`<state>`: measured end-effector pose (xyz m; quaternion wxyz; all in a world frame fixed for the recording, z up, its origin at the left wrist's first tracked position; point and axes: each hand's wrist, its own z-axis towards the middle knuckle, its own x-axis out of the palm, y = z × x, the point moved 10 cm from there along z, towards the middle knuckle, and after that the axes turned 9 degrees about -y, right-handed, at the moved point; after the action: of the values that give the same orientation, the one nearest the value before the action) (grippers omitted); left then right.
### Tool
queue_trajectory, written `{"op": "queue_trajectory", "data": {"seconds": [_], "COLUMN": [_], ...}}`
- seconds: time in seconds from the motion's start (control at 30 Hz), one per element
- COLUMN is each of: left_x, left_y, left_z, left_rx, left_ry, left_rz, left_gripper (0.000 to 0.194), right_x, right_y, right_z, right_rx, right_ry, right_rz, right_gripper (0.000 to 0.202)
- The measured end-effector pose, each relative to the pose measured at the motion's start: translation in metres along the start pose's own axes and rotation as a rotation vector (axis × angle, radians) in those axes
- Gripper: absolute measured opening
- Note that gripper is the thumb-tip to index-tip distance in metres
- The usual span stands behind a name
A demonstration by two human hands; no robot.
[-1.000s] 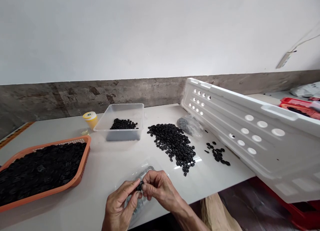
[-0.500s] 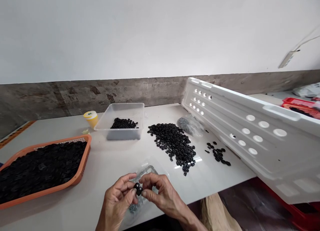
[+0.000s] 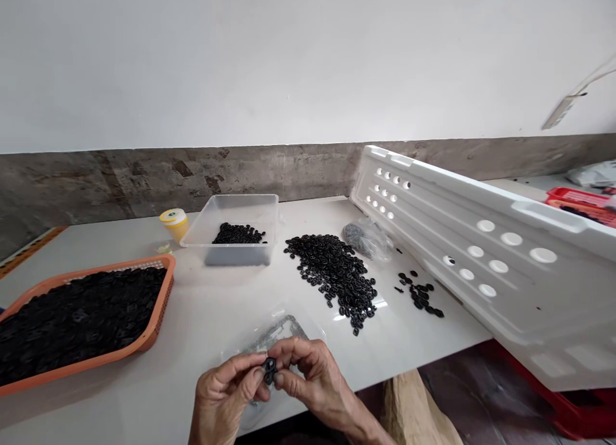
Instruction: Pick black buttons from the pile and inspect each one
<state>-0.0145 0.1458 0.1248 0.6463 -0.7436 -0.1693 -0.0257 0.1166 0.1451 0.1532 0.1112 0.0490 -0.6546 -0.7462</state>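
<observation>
While the left hand (image 3: 222,392) pinches a black part (image 3: 270,370) between thumb and forefinger, the right hand (image 3: 315,379) has its thumb and forefinger clamped on the part's other side. The part sits between the two sets of fingertips, above the table (image 3: 206,323). Below and just beyond the fingers lies a clear bag (image 3: 283,328), partly hidden by the hands. Ahead and to the right of the fingers spreads a black pile (image 3: 337,275), with a second bag (image 3: 368,239) behind it and loose discs (image 3: 420,295) farther right, near a tilted white crate (image 3: 433,239). Straight ahead, well apart from the fingers, stands a tub (image 3: 238,255), with a yellow jar (image 3: 175,225) beside it. Left of the fingers sits a filled orange basket (image 3: 161,320).
</observation>
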Motion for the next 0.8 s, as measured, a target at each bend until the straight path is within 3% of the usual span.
{"op": "queue_trajectory", "data": {"seconds": [0.13,0.23,0.43,0.63,0.8], "left_x": [0.005,0.007,-0.001,-0.005,-0.004], "left_y": [-0.01,-0.015,-0.003,0.0,0.003], "left_z": [-0.009,-0.013,-0.01,-0.011,-0.012], "left_rx": [0.157,0.201,0.038,0.015,0.014], "left_ry": [0.029,0.039,-0.066,-0.158,-0.183], "left_rz": [-0.004,0.004,0.019,-0.031,-0.046], "left_gripper": [0.024,0.024,0.032,0.039,0.043], "right_x": [0.002,0.002,0.007,0.007,0.018], "right_y": [0.002,-0.004,-0.011,-0.013,-0.004], "right_z": [-0.001,-0.001,0.0,0.0,0.001], "right_rx": [0.003,0.06,0.088,0.092,0.083], "right_ry": [-0.035,-0.053,-0.047,-0.084,-0.014], "right_rz": [0.135,0.187,0.229,0.299,0.445], "right_gripper": [0.035,0.042,0.045,0.041,0.034]}}
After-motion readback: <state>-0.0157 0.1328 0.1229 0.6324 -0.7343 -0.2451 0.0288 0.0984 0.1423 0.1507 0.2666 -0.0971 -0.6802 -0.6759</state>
